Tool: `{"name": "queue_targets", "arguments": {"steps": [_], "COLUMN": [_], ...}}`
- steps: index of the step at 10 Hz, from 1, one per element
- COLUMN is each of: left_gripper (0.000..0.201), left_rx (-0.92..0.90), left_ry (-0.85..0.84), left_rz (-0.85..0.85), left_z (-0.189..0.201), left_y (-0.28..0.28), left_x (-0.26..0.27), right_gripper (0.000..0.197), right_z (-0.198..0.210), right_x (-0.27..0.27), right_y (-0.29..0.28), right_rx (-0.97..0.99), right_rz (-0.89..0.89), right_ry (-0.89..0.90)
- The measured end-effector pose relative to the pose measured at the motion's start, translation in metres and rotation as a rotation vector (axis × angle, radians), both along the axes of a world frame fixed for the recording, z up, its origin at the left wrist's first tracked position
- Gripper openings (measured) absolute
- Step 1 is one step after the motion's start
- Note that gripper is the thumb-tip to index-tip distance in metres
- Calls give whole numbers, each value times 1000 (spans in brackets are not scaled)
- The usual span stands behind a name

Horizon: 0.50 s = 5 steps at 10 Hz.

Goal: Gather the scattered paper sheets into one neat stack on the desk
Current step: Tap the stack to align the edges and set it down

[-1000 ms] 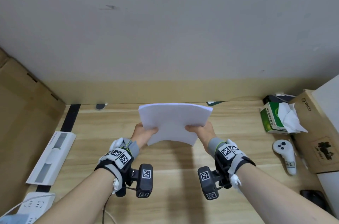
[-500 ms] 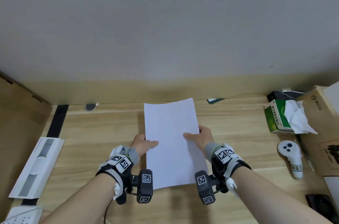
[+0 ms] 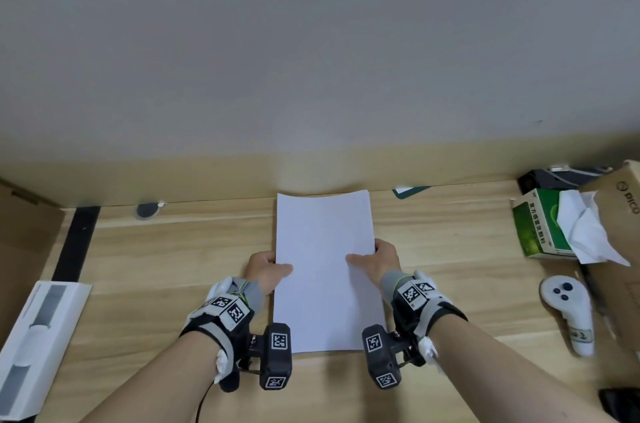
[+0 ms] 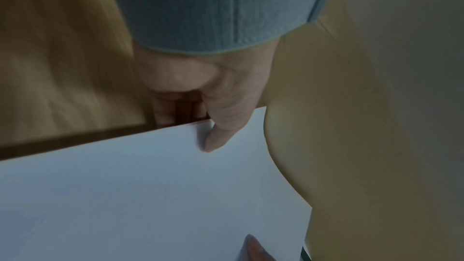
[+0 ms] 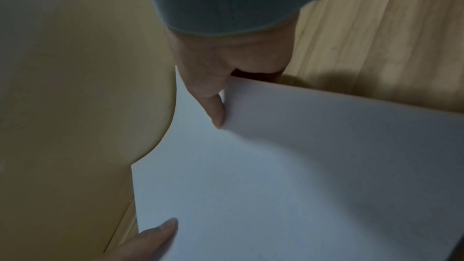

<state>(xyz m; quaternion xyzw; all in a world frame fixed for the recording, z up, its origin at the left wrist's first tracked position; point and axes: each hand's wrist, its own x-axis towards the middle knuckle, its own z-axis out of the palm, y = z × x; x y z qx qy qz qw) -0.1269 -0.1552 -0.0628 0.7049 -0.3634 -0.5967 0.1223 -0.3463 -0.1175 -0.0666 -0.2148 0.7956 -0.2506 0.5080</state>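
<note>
Paper stack pinched btwn L hand & R hand.

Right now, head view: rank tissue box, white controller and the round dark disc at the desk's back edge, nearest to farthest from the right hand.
1. white controller, to the right of the right hand.
2. tissue box, right and farther back.
3. round dark disc, far left, beyond the paper stack.

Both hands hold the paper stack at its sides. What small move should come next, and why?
Probably lower the stack flat onto the desk and let go. The left hand and right hand pinch its side edges, and in the wrist views it looks slightly lifted above the wood.
</note>
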Motion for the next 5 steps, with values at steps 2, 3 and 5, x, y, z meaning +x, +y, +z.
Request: {"name": "queue_targets", "arguments": {"steps": [2, 3, 5], "left_gripper": [20, 19, 13], "left_rx": [-26, -63, -149], "left_ry": [-98, -175, -199], "left_rz": [-27, -71, 6], "left_z": [4, 12, 26], "left_y": [-2, 0, 8], "left_x": [-8, -11, -4], "right_gripper": [22, 20, 19], "right_z": [6, 7, 3], "right_x": [0, 2, 3], "right_y": [-7, -7, 1], "right_rx": [2, -12, -118], "right_rz": [-34, -27, -7], "right_ry": [59, 112, 261]}}
